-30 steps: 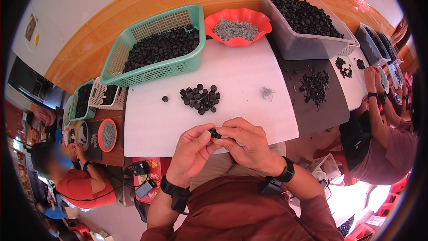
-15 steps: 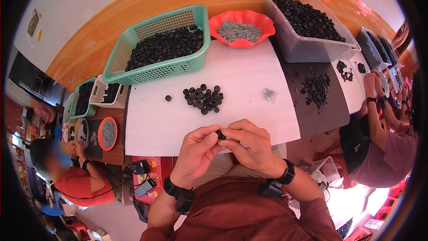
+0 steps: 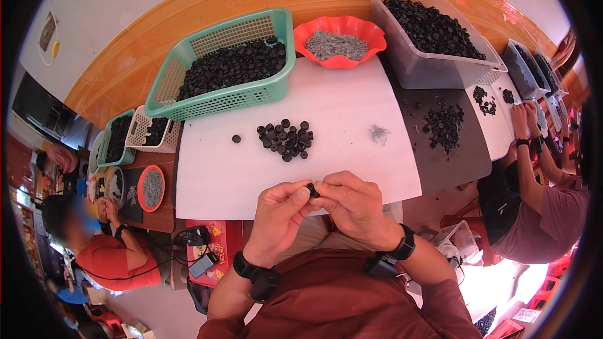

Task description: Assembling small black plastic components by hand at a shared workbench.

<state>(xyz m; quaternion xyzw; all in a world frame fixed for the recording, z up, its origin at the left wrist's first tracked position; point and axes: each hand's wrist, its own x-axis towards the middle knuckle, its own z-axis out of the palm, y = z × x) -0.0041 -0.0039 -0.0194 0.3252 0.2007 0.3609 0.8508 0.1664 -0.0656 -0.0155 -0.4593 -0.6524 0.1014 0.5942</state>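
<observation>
Over the near edge of the white sheet, my two hands meet fingertip to fingertip around a small round black plastic part [image 3: 312, 190]. My left hand [image 3: 279, 216] pinches it between thumb and fingers. From the other side, the thumb and fingers of my right hand [image 3: 355, 210] are closed on the same part; whether they also hold something smaller is hidden. Beyond my hands lies a pile of black caps [image 3: 284, 140], with a single black cap [image 3: 236, 139] apart at its left. A small heap of thin grey pins [image 3: 379, 133] is farther right.
A green basket [image 3: 220, 107] of black parts, a red wavy-rimmed bowl [image 3: 339, 61] of pins and a translucent bin [image 3: 433, 74] stand along the back. Loose black pieces [image 3: 445, 124] lie on the dark mat [image 3: 433, 172]. Other people work at both sides.
The black part between my fingertips has turned slightly and sits a touch lower. Both hands keep their pinch on it, and the piles look the same.
</observation>
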